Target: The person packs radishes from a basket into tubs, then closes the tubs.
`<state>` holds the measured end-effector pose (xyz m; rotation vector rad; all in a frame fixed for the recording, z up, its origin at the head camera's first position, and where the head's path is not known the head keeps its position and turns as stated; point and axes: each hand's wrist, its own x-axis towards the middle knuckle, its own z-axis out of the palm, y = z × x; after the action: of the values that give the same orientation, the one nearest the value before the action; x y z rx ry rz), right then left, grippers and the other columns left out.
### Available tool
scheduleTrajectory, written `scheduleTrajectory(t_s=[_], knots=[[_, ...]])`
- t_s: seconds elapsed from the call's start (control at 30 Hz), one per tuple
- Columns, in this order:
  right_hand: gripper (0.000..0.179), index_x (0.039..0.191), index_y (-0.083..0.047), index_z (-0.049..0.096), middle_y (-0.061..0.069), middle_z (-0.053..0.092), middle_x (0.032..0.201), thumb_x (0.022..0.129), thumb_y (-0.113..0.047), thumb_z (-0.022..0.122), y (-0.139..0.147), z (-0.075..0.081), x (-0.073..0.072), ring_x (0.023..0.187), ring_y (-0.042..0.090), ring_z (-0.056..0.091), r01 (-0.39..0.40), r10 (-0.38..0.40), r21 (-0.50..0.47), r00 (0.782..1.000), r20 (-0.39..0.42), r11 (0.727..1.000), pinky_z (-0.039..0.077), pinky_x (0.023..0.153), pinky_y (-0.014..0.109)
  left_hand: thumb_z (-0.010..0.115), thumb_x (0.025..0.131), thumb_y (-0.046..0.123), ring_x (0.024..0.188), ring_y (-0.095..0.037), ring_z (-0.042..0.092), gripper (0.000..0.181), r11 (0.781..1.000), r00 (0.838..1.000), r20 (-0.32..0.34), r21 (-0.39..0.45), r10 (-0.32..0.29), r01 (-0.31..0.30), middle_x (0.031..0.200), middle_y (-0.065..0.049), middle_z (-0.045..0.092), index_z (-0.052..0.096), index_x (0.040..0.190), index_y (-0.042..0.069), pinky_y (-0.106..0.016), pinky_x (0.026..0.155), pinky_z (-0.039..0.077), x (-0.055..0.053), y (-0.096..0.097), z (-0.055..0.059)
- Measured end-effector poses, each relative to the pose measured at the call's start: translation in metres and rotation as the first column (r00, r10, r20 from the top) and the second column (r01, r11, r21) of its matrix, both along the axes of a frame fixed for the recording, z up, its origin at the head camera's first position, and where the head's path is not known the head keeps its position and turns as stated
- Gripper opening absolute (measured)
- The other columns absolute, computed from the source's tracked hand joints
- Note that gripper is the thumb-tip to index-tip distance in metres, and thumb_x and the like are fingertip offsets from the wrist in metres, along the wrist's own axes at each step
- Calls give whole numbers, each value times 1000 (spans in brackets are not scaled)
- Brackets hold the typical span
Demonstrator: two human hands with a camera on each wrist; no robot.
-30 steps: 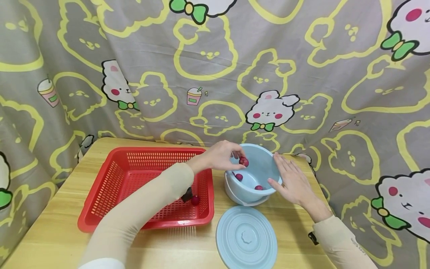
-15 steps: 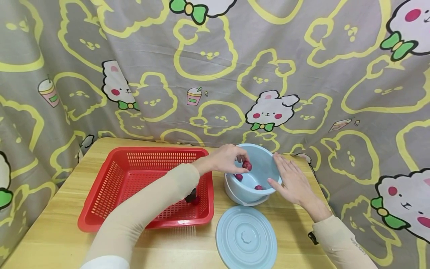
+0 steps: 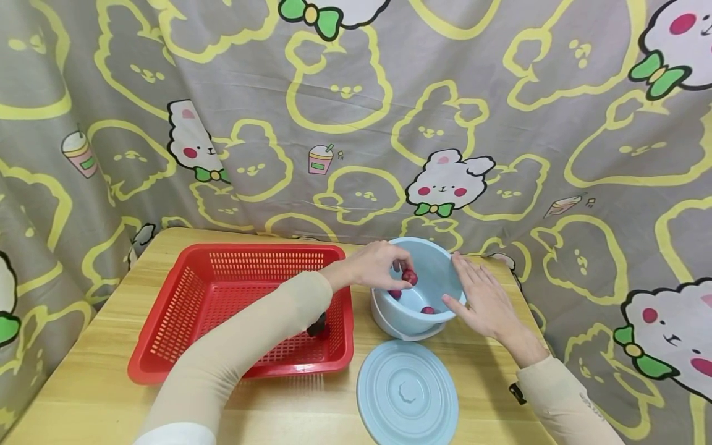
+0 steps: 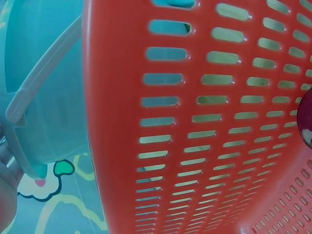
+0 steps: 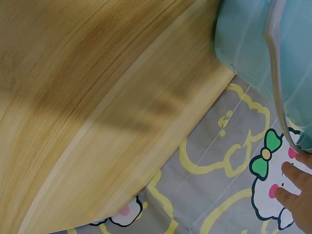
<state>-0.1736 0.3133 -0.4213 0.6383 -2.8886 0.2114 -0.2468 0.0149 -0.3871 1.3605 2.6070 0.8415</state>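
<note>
Blue lid, in front of the blue bucket. Red basket, left of the bucket, dark-red ball inside. Two balls within the bucket. Right hand, fingers extended, touching the bucket's right rim. Left hand, pinching another ball at the bucket's mouth.

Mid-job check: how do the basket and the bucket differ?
The basket is red, while the bucket is pale blue. The basket is rectangular and wider; the bucket is round. The basket's walls are full of slots, whereas the bucket's look solid. Both are open-topped, stand on the table and have plum-like fruit inside.
</note>
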Motion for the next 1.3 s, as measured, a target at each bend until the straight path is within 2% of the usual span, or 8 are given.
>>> scheduleTrajectory(t_s=[0.17,0.33,0.57,0.83,0.97,1.3], knots=[[91,167,-1,21,20,28,174,101,-50,61,0,0,0,158,45,34,1,-1,-1,1000,7,1000,26,127,64,80,91,38,100,-14,72,22,1000,1000,-6,4,1,-1,100,10,77,76,108,24,-20,81,55,1,0,-1],[90,167,-1,22,21,29,173,101,-48,61,-1,0,0,157,45,35,-4,4,-5,1000,-7,1000,26,127,64,81,91,38,100,-10,73,29,1000,1000,-18,13,-4,4,108,5,80,76,113,21,-20,85,57,1,1,-1],[91,167,-1,22,20,30,173,100,-47,63,-1,-1,0,157,45,35,-4,4,-5,1000,-7,1000,27,127,64,81,91,36,100,-11,74,29,999,1000,-21,34,-5,6,112,2,80,76,114,19,-22,86,58,2,-1,0],[91,167,-2,23,19,31,173,101,-53,60,0,-2,0,157,43,36,1,-1,-8,1000,-14,1000,27,126,64,82,91,36,101,-13,75,30,998,999,-32,60,-21,23,113,0,80,75,115,18,-24,87,58,4,-5,3],[91,167,-3,22,19,31,173,101,-53,59,1,-3,-1,157,43,36,1,-1,-4,1000,-15,1000,27,127,64,82,91,35,101,-16,76,31,997,999,-33,75,-25,28,113,1,80,75,115,17,-24,87,59,6,-8,6],[91,167,-3,22,18,30,173,101,-54,58,1,-2,-1,157,43,36,-4,4,1,1000,-13,1000,27,127,63,83,90,34,100,-14,74,31,994,998,-58,111,-10,17,111,2,80,75,116,18,-26,87,60,11,-25,12]])
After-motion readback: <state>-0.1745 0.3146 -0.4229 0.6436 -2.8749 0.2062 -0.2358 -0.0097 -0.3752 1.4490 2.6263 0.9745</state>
